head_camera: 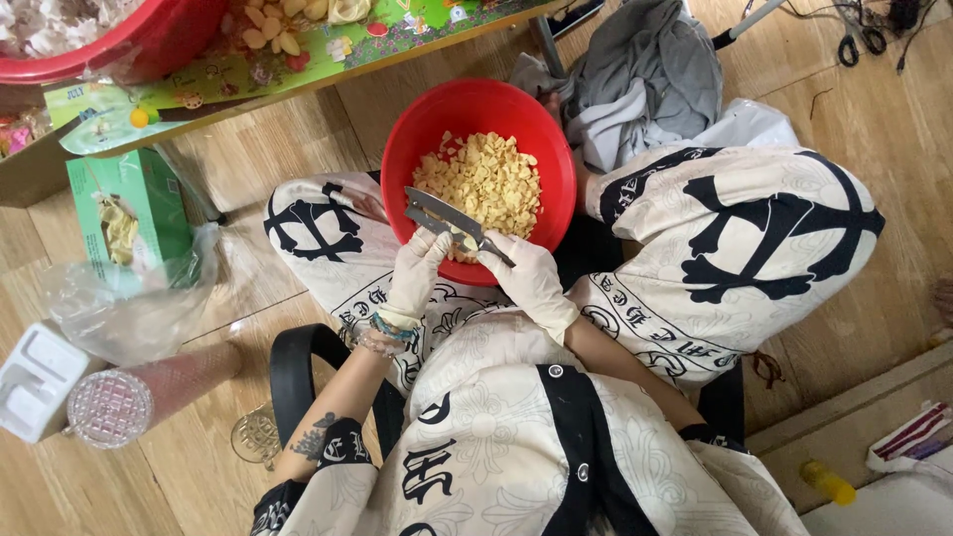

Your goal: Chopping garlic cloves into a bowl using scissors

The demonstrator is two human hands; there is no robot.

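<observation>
A red bowl (397, 164) rests in my lap, filled with small pale yellow chopped pieces (486, 179). Both my hands wear white gloves and meet at the bowl's near rim. My right hand (532, 280) grips the handle of a knife (443, 214) whose metal blade points left over the bowl. My left hand (417, 274) pinches a small piece against the blade; that piece is mostly hidden by the fingers. Bracelets sit on my left wrist.
A green box (129, 203), a crumpled clear plastic bag (129, 303), a glass cup (109, 407) and a white container (35, 377) lie on the wooden floor at left. A low table with a red basin (99, 50) is above; grey clothes (645, 69) lie top right.
</observation>
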